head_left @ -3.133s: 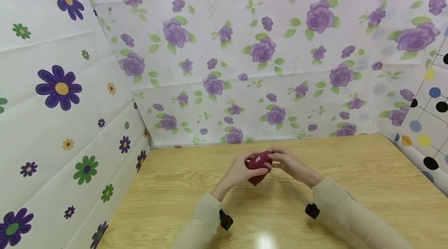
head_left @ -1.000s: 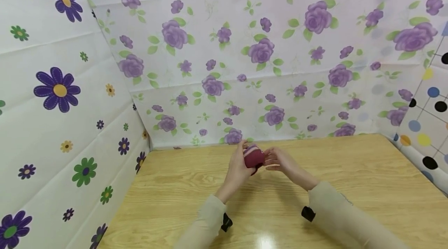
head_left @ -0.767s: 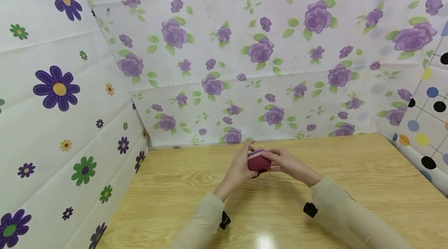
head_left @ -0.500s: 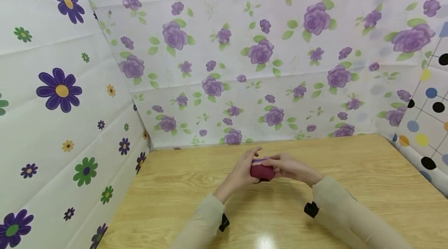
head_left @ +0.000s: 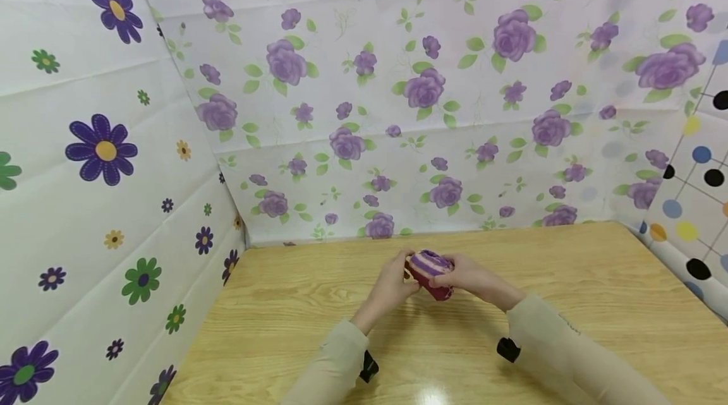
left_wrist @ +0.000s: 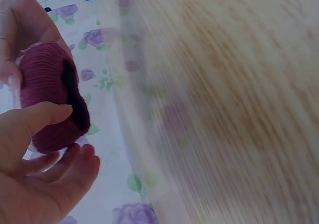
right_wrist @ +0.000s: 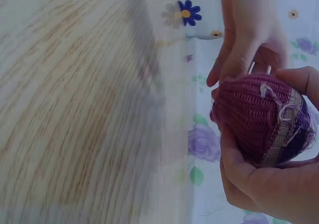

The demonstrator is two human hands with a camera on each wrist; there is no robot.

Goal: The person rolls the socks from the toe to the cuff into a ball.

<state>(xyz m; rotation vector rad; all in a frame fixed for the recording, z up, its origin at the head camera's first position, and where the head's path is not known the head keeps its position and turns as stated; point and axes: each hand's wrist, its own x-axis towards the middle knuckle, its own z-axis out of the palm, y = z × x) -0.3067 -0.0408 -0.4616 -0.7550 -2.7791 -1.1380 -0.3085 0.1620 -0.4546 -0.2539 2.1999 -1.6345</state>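
Note:
A bundled knit sock, maroon with purple and pale stripes, is held above the table between both hands. My left hand has its thumb and fingers on the sock's left end; in the left wrist view its thumb presses the maroon ribbing by a dark opening. From the right, my right hand grips the striped end, thumb on one side and fingers round the other. Loose pale threads hang over the stripes in the right wrist view, where the sock looks like a rounded ball.
The wooden table spreads under both forearms. Flower-printed sheets stand behind it and a daisy-printed one on the left. A dotted sheet borders the right. Black wrist straps show at the sleeves.
The sock has been turned over in the hands; its striped side now faces up, where plain maroon showed before. Both hands have shifted their hold on it, staying over the same spot.

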